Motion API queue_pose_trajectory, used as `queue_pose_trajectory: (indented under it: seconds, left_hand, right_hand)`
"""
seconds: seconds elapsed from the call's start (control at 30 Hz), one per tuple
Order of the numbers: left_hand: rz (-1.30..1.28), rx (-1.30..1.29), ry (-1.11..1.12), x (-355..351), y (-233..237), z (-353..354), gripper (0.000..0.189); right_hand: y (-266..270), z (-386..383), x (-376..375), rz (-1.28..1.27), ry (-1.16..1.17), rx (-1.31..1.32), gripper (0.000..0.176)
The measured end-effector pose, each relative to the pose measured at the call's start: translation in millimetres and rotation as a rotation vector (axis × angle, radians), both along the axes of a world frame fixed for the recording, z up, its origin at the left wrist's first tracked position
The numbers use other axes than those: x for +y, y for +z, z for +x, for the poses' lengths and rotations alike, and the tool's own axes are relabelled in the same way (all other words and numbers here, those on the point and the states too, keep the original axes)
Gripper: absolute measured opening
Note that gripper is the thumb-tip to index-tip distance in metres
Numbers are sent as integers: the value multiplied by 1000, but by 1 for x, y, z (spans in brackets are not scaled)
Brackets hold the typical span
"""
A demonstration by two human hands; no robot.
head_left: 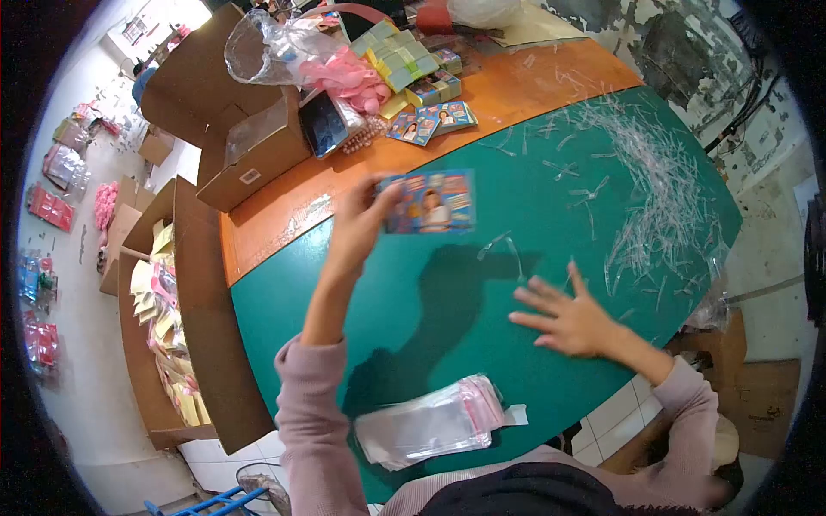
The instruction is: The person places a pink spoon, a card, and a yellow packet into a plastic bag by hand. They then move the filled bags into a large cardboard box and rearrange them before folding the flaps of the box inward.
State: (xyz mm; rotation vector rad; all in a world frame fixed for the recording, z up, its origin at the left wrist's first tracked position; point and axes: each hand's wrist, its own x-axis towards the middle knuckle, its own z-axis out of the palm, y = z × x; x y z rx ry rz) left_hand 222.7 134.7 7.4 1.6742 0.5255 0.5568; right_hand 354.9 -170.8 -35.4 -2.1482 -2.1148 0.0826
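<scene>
My left hand (360, 213) is closed on the left end of a blue printed card (440, 202) with a picture on it, raised above the green mat (344, 292). Slight blur hides the card's print. Over the mat to the right, my right hand (564, 318) is open, its fingers spread and nothing in it. Just beyond its fingertips lie thin clear plastic strips (508, 249). A stack of clear plastic bags (426, 426) with pink edges rests on the mat, close to my body.
Similar cards (434, 122) and banded bundles (397, 56) sit at the back, beside pink items (348, 77). A heap of clear strips (658, 189) covers the right side. An open carton (258, 155) and a filled carton (202, 318) stand left.
</scene>
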Motion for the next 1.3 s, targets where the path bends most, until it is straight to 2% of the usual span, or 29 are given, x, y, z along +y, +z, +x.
queue_pose_trajectory:
  seconds: [0.03,0.07,0.1,0.13,0.17,0.2,0.23,0.27,0.3,0.33,0.37,0.43,0.47,0.5,0.57,0.6,0.67,0.7,0.77,0.8,0.83,0.87,0.9,0.97,1.0,1.03,1.1,1.23,1.3]
  left_hand:
    - [-29,23,61,5,2,-17,19]
    - [-33,32,66,9,-3,-32,19]
    - [-90,56,91,14,-9,-45,19]
    - [-143,71,117,16,-10,-54,19]
    - [-119,158,70,9,-6,-57,19]
    - [-150,190,46,-2,-13,-57,19]
    - [-185,222,21,-17,-24,-55,19]
    - [-181,246,-59,-36,-33,-50,20]
    - [-176,269,-139,-57,-42,-44,21]
    - [-134,275,-182,-80,-52,-37,23]
    - [-96,282,-227,-101,-59,-29,25]
    - [-76,348,-291,-136,-53,-14,29]
    - [-88,349,-293,-150,-51,-10,29]
    - [-5,350,-329,-162,-49,-6,28]
    - [72,349,-365,-174,-50,-6,27]
    - [195,324,-382,-178,-52,-10,26]
    - [306,301,-395,-186,-53,-18,26]
    - [373,356,-409,-187,-47,-24,30]
    - [515,462,-440,-189,-37,-32,42]
    - [515,464,-440,-189,-35,-33,42]
    - [780,323,-376,-189,-33,-33,55]
    - [1041,176,-305,-189,-32,-34,70]
    - [1044,179,-300,-190,-31,-34,70]
    - [1017,169,-819,-189,-31,-31,93]
    - [1025,121,-851,-192,-41,-29,90]
    - [1029,117,-843,-198,-41,-27,90]
    - [987,247,-770,-211,-42,-27,86]
    - [1036,262,-564,-240,-46,-32,84]
    - [922,353,-540,-245,-40,-31,83]
  right_hand:
    - [-8,14,-12,-89,21,37,47]
    - [-9,46,-13,-66,-94,-200,45]
    - [1,82,-13,-173,-324,-188,40]
    - [18,121,-20,-134,-548,-106,35]
    - [43,160,-20,-330,-734,-129,31]
    - [25,254,-59,-164,-821,299,29]
    - [33,317,-83,56,-644,548,35]
    - [65,276,-67,465,-1055,863,42]
    - [66,300,-71,3,-1274,247,43]
    - [67,330,-77,-459,-1370,-399,45]
    - [68,338,-82,-459,-1367,-404,45]
    - [81,327,-83,377,-997,484,42]
    - [90,316,-65,-161,-1222,-188,37]
    - [87,298,-61,-171,-1226,-190,37]
    - [73,265,-65,231,-552,-153,33]
    - [75,246,-60,222,-548,-154,33]
    - [83,217,-53,46,-464,299,34]
    - [90,217,-53,38,-465,303,34]
    - [109,229,-48,-293,-702,551,35]
    - [112,244,-57,-203,-757,685,36]
    - [108,262,-64,-204,-753,686,36]
    - [99,283,-69,-184,-764,523,36]
    - [89,306,-74,-161,-773,359,37]
    - [76,341,-77,-100,-782,23,38]
    - [74,346,-79,-77,-785,-143,38]
    - [88,323,-74,-72,-782,-150,38]
    - [122,240,-56,226,-658,1125,39]
    - [104,282,-66,249,-801,997,41]
    - [99,336,-80,8,-715,643,42]
